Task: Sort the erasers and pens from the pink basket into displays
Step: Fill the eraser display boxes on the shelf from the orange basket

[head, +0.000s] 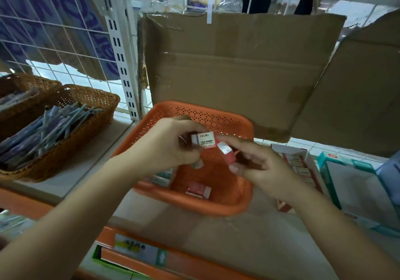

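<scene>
Shop shelf (pixel 238 243) bears the pink basket (pixel 194 104), seemingly nearly emptied, few loose erasers (pixel 198 189) left, while left hand (pixel 168 145) grips a 2B eraser (pixel 204 141) and right hand (pixel 262 169) pinches a red eraser (pixel 227 153).

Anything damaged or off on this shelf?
The cardboard sheet behind the pink basket is torn ragged at its lower right corner and creased. The printed cardboard behind the wire grid at left is torn along its bottom too.

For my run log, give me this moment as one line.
left hand: grips 2B eraser | right hand: pinches red eraser | pink basket: erasers inside
</scene>
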